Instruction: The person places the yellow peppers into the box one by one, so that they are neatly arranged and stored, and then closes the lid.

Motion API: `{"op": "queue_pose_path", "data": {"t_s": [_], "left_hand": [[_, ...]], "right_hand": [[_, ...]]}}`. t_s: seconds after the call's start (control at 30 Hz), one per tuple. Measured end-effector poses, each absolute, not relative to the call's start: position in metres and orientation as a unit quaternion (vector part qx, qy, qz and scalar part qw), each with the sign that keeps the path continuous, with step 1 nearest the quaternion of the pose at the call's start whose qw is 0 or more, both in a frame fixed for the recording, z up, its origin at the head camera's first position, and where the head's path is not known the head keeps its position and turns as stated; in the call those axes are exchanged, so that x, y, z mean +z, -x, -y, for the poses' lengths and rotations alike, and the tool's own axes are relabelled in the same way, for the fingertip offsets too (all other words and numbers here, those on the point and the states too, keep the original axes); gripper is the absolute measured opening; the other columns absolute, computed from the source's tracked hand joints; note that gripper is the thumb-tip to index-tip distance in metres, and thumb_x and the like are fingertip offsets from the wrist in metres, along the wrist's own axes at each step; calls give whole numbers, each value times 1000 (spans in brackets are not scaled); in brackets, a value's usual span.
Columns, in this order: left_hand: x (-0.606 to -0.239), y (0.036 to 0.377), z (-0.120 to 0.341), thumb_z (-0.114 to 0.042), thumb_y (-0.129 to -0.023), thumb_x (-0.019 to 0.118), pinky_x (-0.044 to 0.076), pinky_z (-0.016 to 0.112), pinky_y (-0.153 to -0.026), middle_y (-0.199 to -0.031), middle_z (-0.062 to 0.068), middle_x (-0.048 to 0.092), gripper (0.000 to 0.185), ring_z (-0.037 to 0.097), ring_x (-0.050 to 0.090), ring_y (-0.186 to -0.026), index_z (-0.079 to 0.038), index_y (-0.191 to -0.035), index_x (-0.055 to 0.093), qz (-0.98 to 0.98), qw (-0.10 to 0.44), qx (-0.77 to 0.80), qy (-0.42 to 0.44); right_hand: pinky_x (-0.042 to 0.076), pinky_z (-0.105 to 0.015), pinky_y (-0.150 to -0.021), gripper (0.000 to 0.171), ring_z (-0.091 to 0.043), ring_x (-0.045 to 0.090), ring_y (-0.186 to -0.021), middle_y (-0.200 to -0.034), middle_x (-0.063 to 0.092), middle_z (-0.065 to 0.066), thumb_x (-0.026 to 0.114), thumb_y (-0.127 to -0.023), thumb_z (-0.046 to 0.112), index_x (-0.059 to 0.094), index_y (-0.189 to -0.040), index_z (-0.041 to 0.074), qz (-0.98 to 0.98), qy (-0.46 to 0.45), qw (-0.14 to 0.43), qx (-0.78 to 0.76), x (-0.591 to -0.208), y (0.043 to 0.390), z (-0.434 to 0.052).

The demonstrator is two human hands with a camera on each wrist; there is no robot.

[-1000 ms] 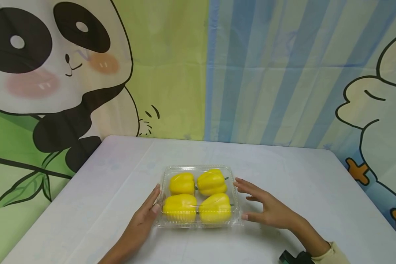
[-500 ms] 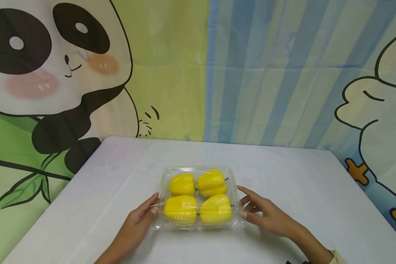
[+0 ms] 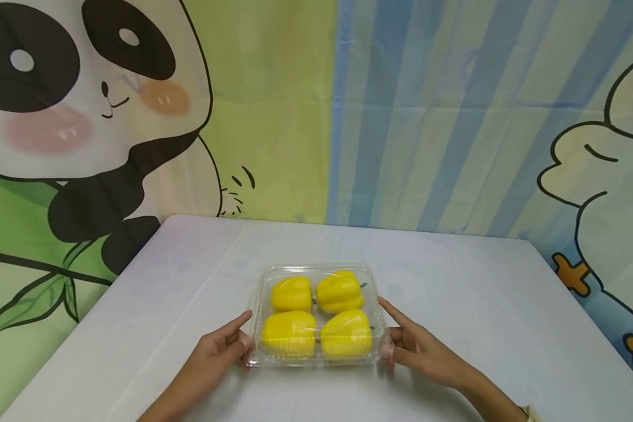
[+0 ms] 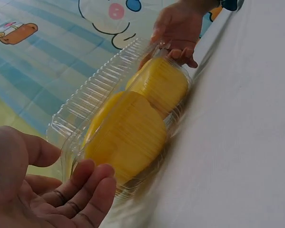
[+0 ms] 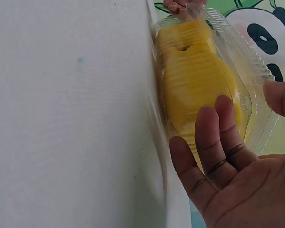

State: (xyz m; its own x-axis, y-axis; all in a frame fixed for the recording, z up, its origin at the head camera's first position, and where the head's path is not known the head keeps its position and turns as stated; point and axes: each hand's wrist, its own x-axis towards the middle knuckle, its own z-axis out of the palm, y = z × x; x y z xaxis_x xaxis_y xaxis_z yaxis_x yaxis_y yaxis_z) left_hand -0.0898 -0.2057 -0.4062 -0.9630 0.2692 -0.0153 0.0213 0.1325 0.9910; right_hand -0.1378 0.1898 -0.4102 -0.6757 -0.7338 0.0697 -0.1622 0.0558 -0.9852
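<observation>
A clear plastic clamshell container (image 3: 319, 362) sits on the white table, its ribbed lid closed over several yellow bell peppers (image 3: 289, 333) with green stems. At its left side, the left hand (image 3: 216, 353) grips the front corner, with the index finger stretched along the edge. The left wrist view shows that thumb (image 4: 43, 151) at the rim and the other fingers (image 4: 87, 190) curled below it. Opposite, the right hand (image 3: 427, 354) holds the right side near the front corner. In the right wrist view its thumb (image 5: 280, 97) meets the rim while the fingers (image 5: 209, 137) bend against the wall.
The white table (image 3: 453, 281) reaches back to a printed cloth backdrop (image 3: 274, 117), with a panda at left and a white cartoon figure (image 3: 612, 234) at right.
The right hand has come in from beside the container and curled its fingers at the side. The left hand has slid towards the near corner, its fingers bending. The container stays in place.
</observation>
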Motion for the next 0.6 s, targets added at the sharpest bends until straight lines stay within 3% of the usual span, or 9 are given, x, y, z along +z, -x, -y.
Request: {"op": "queue_pose_path", "data": {"t_s": [0.13,0.27,0.6], "left_hand": [[-403,90,208,-10,-99,56,58,38,-75,-94,16,59,64,23,64,-80,12,-148,21,-723,139,672,-74],[-402,90,208,-14,-96,60,57,37,-79,-95,14,60,68,27,66,-84,14,-146,24,-696,174,696,-23],[-404,90,215,-10,-93,66,56,36,-83,-103,20,68,61,25,70,-87,19,-137,37,-602,258,755,26]], "right_hand": [[56,-36,-77,80,-34,61,-77,-93,58,-34,51,-100,2,-2,-157,16,-688,315,243,-608,-411,137,-188],[56,-34,-77,80,-32,62,-77,-99,62,-29,53,-99,5,-1,-158,17,-705,299,242,-596,-410,137,-186],[55,-33,-77,76,-18,59,-74,-85,60,-14,49,-99,1,1,-157,9,-685,300,248,-616,-409,136,-187]]}}
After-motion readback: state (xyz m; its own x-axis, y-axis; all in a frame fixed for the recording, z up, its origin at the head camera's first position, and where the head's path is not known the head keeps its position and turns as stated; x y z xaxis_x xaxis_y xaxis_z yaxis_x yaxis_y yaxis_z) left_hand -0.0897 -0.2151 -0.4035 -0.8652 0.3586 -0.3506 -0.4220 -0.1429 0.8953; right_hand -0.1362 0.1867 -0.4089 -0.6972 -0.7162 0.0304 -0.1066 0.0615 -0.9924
